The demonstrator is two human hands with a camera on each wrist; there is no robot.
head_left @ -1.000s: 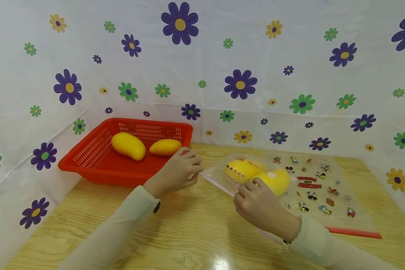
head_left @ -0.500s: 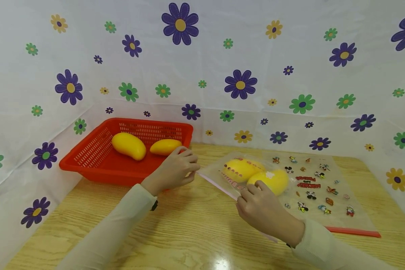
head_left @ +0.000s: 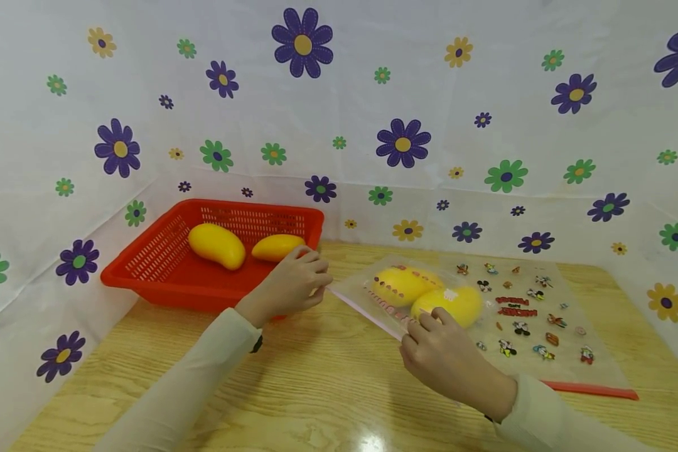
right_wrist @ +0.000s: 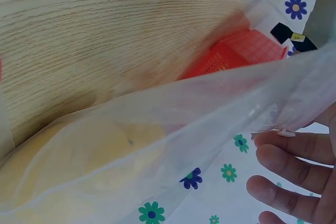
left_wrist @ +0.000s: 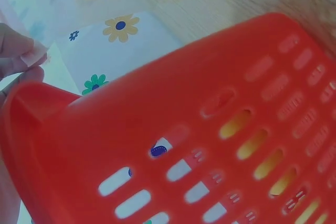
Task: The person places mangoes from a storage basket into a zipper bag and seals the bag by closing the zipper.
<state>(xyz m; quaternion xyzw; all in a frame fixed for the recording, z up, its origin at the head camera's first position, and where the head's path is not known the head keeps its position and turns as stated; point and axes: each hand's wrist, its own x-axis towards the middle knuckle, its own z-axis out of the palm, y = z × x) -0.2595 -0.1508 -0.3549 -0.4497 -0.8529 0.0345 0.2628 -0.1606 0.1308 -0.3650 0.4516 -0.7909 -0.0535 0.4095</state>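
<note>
In the head view a clear zip bag [head_left: 367,304] with pink print holds two yellow mangoes [head_left: 408,284], lying side by side inside. My left hand [head_left: 294,279] pinches the bag's far left corner, just beside the red basket; the left wrist view shows fingertips [left_wrist: 31,59] closed on the film. Further along the bag's pinkish opening edge, my right hand [head_left: 452,355] pinches it between thumb and forefinger. Seen from the right wrist, the other fingers [right_wrist: 283,195] are spread loosely below the film, and a mango [right_wrist: 89,156] shows blurred through it.
A red plastic basket [head_left: 164,285] at the left holds two more yellow mangoes [head_left: 217,245]. Under and to the right of the filled bag lies a flat clear bag [head_left: 576,351] with cartoon prints and a red zip strip [head_left: 593,390]. Flowered cloth [head_left: 339,107] hangs behind the wooden table [head_left: 311,389].
My right hand has slid along the bag's edge, toward the near right. My left hand has shifted slightly left, still holding the corner. The basket and its mangoes have stayed put.
</note>
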